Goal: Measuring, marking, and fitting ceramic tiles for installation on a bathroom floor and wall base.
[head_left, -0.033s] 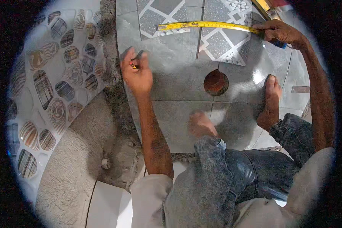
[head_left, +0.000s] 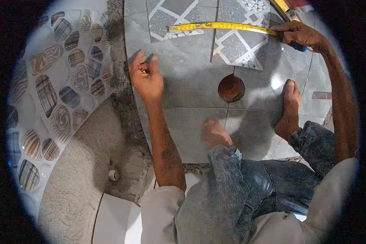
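Right hand [head_left: 303, 35]: fingers [head_left: 288, 28] closed around the tape measure [head_left: 227, 26], at its blue case; yellow blade runs out left across 2 patterned tiles [head_left: 242, 46], free end over the left tile. Left hand [head_left: 147, 83]: fingers curled, loosely pinching 1 small red-tipped stick [head_left: 142, 70], mostly hidden. Tiles sit on gray floor [head_left: 183, 97]. 1 round hole [head_left: 231, 88] in the floor, below the right tile. Bare feet [head_left: 293, 99] on the floor. Pebble-patterned panel [head_left: 65, 83] far left.

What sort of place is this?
Probably an unfinished bathroom or wet room: the grey floor tiles have a round hole, perhaps for a drain, and rough bare cement borders the glossy pebble-patterned tiling.
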{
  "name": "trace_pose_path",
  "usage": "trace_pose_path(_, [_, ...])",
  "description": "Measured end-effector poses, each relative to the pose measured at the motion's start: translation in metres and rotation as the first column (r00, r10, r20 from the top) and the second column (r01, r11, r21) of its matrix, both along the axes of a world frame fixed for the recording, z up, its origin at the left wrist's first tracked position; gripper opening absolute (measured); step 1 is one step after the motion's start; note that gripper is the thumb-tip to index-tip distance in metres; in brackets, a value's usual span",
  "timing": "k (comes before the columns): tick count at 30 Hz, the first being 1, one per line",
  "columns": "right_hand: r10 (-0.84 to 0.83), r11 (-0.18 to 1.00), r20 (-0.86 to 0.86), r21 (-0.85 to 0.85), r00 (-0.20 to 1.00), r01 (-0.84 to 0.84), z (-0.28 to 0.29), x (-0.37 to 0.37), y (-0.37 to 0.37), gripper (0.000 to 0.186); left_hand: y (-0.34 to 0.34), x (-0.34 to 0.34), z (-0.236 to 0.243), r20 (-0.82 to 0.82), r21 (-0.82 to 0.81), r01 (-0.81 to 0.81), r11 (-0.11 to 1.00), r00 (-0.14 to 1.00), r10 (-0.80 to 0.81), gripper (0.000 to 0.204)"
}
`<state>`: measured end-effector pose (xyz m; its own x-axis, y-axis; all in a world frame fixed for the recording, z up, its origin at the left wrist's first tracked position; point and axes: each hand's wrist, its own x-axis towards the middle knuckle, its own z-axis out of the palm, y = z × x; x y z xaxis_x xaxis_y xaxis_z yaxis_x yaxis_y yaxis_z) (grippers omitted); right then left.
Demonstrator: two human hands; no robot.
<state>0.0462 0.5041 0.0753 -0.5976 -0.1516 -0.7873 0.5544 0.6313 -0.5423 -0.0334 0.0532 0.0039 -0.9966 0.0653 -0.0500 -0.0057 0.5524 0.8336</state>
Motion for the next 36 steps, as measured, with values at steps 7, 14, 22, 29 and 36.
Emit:
trace_pose_path(7, [-0.032,0.999,-0.093,-0.045,0.995,0.028,0.004,0.005,-0.008,0.072,0.001,0.000,-0.003,0.014,0.178,-0.047,0.983,0.999,0.046,0.034])
trace_pose_path(14, [0.036,0.996,-0.232,-0.073,0.972,-0.054,-0.002,0.003,-0.004,0.074,0.002,0.007,0.003,0.238,0.392,-0.276,0.877,0.952,0.193,0.021])
trace_pose_path(22, [-0.013,0.997,-0.087,-0.081,0.996,0.006,0.002,0.006,-0.005,0.075,0.003,0.007,0.006,0.249,0.354,-0.277,0.894,0.949,0.195,0.020])
trace_pose_path(29, [0.062,0.997,-0.196,-0.023,0.979,-0.068,-0.008,0.012,-0.003,0.067,0.000,0.007,0.002,0.214,0.452,-0.244,0.858,0.963,0.162,0.020])
trace_pose_path(36, [-0.142,0.982,-0.004,-0.124,0.990,0.141,-0.003,0.019,-0.004,0.061,0.001,0.009,0.003,0.282,0.378,-0.302,0.875,0.938,0.202,0.022])
